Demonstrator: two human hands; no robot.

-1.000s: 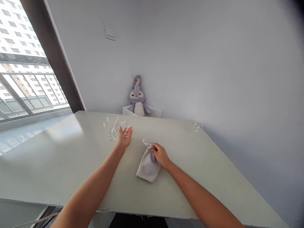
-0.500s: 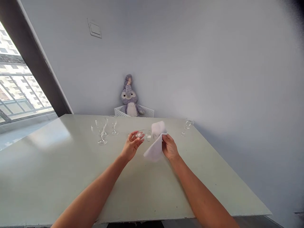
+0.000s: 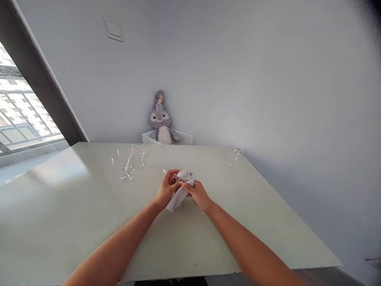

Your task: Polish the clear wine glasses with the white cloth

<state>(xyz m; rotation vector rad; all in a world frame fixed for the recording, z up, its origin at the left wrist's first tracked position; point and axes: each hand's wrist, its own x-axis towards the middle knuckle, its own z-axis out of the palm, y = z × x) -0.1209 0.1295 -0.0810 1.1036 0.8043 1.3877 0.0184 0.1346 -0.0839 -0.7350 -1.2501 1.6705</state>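
Observation:
My left hand [image 3: 165, 191] is closed around a small clear glass [image 3: 175, 176], whose stem shows above the fingers. A white cloth [image 3: 177, 198] wraps part of that glass and hangs down between my hands. My right hand [image 3: 201, 195] grips the cloth, thumb on top, and presses it against the glass. The cloth and fingers hide most of the glass. Just behind my left hand, part of another clear glass [image 3: 162, 170] shows on the table.
On the left of the pale table [image 3: 95, 222] stand several stemmed glasses [image 3: 127, 177]. A lone glass [image 3: 237, 153] stands near the far right edge. Behind the table, a purple plush toy [image 3: 160, 119] sits in a white basket [image 3: 186, 138] against the wall.
My right hand has brought the cloth left onto the glass, and both hands now meet there. The cloth is wrapped round the glass instead of hanging apart from it.

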